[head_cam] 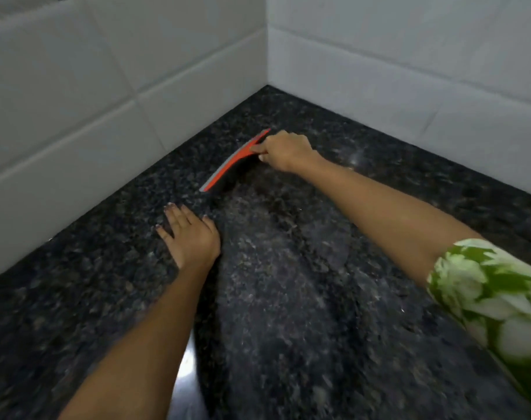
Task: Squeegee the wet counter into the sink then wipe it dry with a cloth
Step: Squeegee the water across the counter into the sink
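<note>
Now my right hand [283, 151] sits just above the middle of the frame, fingers curled tight round the handle of the squeegee [232, 160], which they mostly hide. Its orange and grey blade runs on a slant from the upper centre down towards the left, and its lower edge appears to touch the counter [91, 298], though the blur there keeps me from being sure how flat it lies. The blade stands near the corner where the two tiled walls [76, 95] meet, close to the left wall but apart from it.

My left hand [190, 234] lies left of centre, below the blade's lower end and clear of it. Its fingers are straight and a little spread, palm down on the dark speckled stone, holding nothing. The forearm runs back to the bottom left of the frame.

My right forearm crosses from the right edge up to the squeegee, and a green and white patterned sleeve [494, 295] covers the arm at the lower right.

The counter fills the lower half of the frame. A paler, greyish band of it spreads from the blade down through the centre towards the bottom edge; whether that is water or glare I cannot tell. A bright shiny streak [187, 377] shows beside my left forearm near the bottom centre.
</note>
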